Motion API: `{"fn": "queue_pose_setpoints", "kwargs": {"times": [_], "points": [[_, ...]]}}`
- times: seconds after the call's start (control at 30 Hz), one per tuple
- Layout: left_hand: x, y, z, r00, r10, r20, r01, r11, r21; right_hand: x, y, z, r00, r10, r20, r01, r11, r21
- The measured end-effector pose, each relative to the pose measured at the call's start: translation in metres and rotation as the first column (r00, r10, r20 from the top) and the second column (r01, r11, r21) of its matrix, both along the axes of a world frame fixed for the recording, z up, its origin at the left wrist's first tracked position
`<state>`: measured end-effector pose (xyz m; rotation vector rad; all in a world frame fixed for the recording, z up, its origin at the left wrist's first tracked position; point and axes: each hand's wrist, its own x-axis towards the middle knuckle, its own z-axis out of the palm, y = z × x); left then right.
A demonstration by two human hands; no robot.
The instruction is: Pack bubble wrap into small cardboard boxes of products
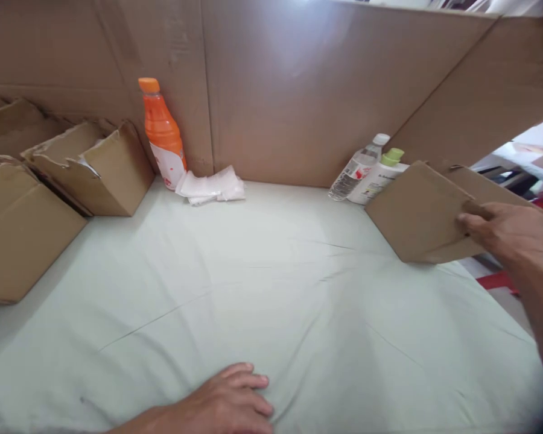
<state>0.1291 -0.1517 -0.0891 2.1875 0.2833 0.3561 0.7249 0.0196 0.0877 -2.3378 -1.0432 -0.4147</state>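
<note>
My right hand (511,232) pinches the near top edge of a small cardboard box (419,214) at the right side of the cloth-covered surface (271,271). The box's inside is hidden from here. Low in the view, my left hand (230,401) lies flat on the pale green cloth, fingers stretched out, holding nothing. Just behind the box, a clear bottle with a white cap (357,169) and a white bottle with a green cap (375,181) lean against the cardboard wall.
Several open cardboard boxes (104,175) stand at the left. By the back cardboard wall (298,90) are an orange bottle (163,132) and some folded clear plastic packets (212,185). Beyond the right edge of the surface lie red and dark items.
</note>
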Motion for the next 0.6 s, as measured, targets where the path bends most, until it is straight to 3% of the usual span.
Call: {"fn": "queue_pose_setpoints", "kwargs": {"times": [0.03, 0.1, 0.17, 0.23, 0.33, 0.4, 0.53, 0.6], "points": [[-0.006, 0.004, 0.008, 0.999, 0.033, 0.013, -0.032, 0.995, -0.096, -0.002, -0.002, -0.007, 0.987, 0.14, 0.08, -0.145, 0.987, 0.064], [-0.022, 0.014, 0.029, 0.993, 0.121, 0.01, -0.116, 0.968, -0.224, -0.02, -0.013, -0.018, 0.9, 0.356, 0.249, -0.394, 0.911, 0.122], [-0.04, 0.023, 0.051, 0.975, 0.219, -0.046, -0.223, 0.939, -0.261, -0.059, -0.032, -0.024, 0.827, 0.451, 0.337, -0.507, 0.856, 0.1], [-0.056, 0.03, 0.063, 0.936, 0.339, -0.1, -0.353, 0.906, -0.233, -0.11, -0.056, -0.023, 0.788, 0.499, 0.361, -0.543, 0.839, 0.026], [-0.074, 0.038, 0.063, 0.852, 0.521, -0.05, -0.523, 0.845, -0.113, -0.188, -0.092, -0.017, 0.724, 0.563, 0.398, -0.602, 0.798, -0.032], [-0.081, 0.043, 0.058, 0.777, 0.629, 0.027, -0.628, 0.777, -0.033, -0.233, -0.112, -0.013, 0.663, 0.638, 0.391, -0.682, 0.731, -0.037], [-0.091, 0.048, 0.055, 0.634, 0.77, 0.068, -0.773, 0.633, 0.039, -0.297, -0.144, -0.006, 0.444, 0.843, 0.303, -0.873, 0.484, -0.068], [-0.096, 0.049, 0.055, 0.585, 0.807, 0.075, -0.811, 0.584, 0.04, -0.316, -0.155, -0.004, 0.364, 0.895, 0.258, -0.918, 0.391, -0.061]]}}
